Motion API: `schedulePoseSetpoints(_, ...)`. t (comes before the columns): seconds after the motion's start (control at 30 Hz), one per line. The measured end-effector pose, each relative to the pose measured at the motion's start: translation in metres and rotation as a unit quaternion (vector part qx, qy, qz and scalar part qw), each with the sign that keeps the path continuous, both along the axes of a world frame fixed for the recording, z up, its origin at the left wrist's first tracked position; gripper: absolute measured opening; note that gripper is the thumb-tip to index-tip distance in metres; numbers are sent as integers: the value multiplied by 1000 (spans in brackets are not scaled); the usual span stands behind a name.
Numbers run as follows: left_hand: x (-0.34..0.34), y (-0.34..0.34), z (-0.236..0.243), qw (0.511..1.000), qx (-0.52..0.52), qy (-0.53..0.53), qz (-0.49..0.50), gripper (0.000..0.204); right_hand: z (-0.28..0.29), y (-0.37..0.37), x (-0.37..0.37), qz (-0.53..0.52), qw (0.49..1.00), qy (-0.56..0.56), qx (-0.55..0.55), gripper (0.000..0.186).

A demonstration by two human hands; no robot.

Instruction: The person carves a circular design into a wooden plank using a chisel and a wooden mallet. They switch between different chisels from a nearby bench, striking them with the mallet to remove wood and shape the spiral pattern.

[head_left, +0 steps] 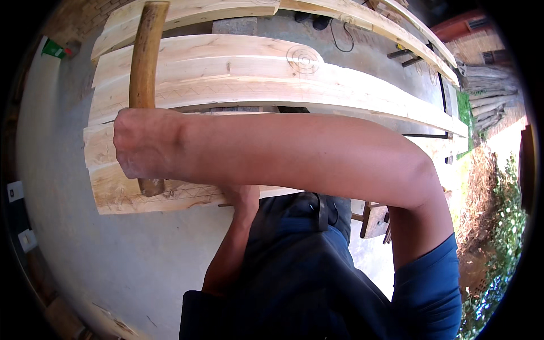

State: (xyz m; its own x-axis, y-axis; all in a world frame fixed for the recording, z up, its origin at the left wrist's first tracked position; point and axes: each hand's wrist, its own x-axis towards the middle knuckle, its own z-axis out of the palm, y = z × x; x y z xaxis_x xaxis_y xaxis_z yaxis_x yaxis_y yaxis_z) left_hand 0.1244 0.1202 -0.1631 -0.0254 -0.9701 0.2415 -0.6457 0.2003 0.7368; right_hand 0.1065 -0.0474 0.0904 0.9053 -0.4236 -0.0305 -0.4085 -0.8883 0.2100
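Observation:
My right arm reaches across in front of me, its fist [148, 141] closed around a thick, round wooden stick [146, 62]. The stick runs away from me over the pale timber, and its short near end pokes out below the fist. Under the right forearm my left hand [243, 197] rests at the near edge of the near beam [122, 195]. That forearm hides its fingers, so I cannot make out what they hold. A thin dark sliver [225, 205] shows beside the left hand. Pencilled zigzags and a spiral [303, 59] mark the middle beam [187, 82].
Another shaped beam [204, 12] lies at the far side. A grey block [235, 26] sits between beams. A wooden stand [374, 220] is near my right side. Dark shoes [313, 20] and a black cord [341, 37] show beyond. Plants [501, 226] line the right.

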Motion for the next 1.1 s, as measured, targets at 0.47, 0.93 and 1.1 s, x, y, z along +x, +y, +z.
schedulePoseSetpoints(0.47,-1,-3,15,915,270,301,11,35,-3,9,-43,-86,944,-313,-55,11)
schedulePoseSetpoints(0.93,-33,38,84,890,16,334,-310,28,-60,135,-247,-588,647,-465,137,65)
schedulePoseSetpoints(1.1,-5,12,74,933,-15,300,-196,26,-117,219,-323,-777,564,-278,31,70)
